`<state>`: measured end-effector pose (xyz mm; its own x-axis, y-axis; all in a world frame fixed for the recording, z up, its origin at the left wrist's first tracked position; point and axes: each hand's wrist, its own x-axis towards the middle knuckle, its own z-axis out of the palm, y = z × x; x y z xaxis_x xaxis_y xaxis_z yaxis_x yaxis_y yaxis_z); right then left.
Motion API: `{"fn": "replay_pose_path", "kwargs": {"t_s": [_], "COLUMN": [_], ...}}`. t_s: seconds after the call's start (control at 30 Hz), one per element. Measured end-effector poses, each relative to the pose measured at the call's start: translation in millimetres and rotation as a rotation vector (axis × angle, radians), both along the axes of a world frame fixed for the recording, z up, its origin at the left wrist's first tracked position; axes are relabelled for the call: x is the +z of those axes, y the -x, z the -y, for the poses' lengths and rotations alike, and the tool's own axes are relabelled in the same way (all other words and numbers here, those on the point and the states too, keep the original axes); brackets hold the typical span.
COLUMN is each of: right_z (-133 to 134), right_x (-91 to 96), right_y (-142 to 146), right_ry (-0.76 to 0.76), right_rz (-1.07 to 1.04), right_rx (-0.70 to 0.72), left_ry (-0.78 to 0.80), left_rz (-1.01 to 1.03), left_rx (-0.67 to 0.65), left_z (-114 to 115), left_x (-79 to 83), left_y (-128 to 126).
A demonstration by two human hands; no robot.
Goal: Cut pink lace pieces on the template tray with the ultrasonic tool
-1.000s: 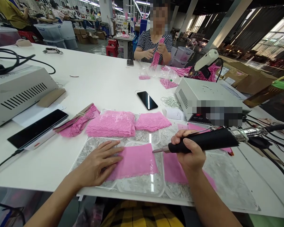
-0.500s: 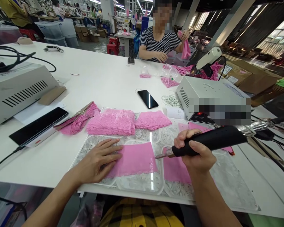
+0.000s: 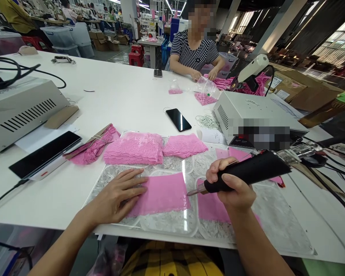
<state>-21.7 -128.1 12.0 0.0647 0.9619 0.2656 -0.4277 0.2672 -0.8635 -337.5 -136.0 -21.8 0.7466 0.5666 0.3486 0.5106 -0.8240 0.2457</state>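
1. I have the pink panel (image 3: 168,193) flat on the transparent sheet (image 3: 175,226), partly under my left grip (image 3: 119,195) and to the left of my right grip (image 3: 235,188).
2. That left grip is unfolded, palm down, its fingers resting on the panel's left part and pinching nothing.
3. My right grip is closed around the black handheld tool (image 3: 253,170); the metal tip (image 3: 195,189) points left at the panel's right edge, though I can't tell whether it touches.
4. My left forearm slants in from lower left, my right from lower right, crossing over a second pink panel (image 3: 211,205).
5. Just beyond lie a tall lace stack (image 3: 133,149) and a lower lace stack (image 3: 184,145).
6. Farther across the white surface (image 3: 126,103) I see a phone (image 3: 178,120), a grey box (image 3: 255,109) and a person in stripes (image 3: 192,51).
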Motion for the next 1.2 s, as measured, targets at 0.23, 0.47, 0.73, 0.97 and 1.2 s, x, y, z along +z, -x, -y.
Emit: {"fn": "replay_pose_path", "kwargs": {"t_s": [0.23,0.47,0.73,0.97,1.2], "right_z": [-1,-1,-9,-11,-10], "right_x": [-1.4,13.9,12.5,-5.7,-9.6], "right_y": [2,-16,-49,-44,-43], "right_ry": [0.010,0.016,0.027,0.018,-0.010], "right_rz": [0.031,-0.005,-0.053,-0.086,-0.096], "right_rx": [0.004,-0.162,-0.355,-0.262,-0.263], "left_ry": [0.023,0.031,-0.078,-0.051,-0.017], "left_rz": [0.011,0.020,-0.051,-0.019,-0.050], "left_rx": [0.011,-0.008,-0.052,-0.036,-0.018], "left_z": [1,-2,18,43,37], "left_x": [-2.8,1.4,25.3,9.3,-5.7], "left_y": [2,4,-39,-133,-165]}}
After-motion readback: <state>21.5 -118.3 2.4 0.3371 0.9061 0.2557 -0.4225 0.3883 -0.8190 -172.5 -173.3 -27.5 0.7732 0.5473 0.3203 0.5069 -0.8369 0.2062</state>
